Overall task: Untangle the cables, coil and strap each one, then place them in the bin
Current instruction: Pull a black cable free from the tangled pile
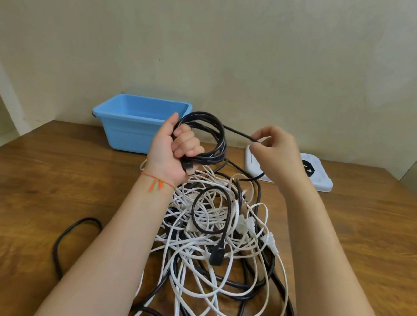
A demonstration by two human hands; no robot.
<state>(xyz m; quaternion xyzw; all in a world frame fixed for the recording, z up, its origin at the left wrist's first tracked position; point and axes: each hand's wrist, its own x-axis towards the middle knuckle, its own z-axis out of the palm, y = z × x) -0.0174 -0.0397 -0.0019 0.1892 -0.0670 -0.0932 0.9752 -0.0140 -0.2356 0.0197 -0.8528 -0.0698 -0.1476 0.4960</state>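
My left hand (175,149) grips a coil of black cable (214,138) held up above the table, with a plug end poking out below my fingers. My right hand (274,151) pinches the same cable's free strand (238,132), stretched out from the coil to the right. Below both hands lies a tangled pile of white and black cables (220,235) on the wooden table. A black connector (216,254) rests on the pile. The blue bin (139,123) stands at the back, left of my hands.
A white tray (322,179) holding black straps (308,168) sits at the back right, partly behind my right hand. A black cable loop (67,236) trails off the pile to the left. The wooden table (34,179) meets a beige wall behind.
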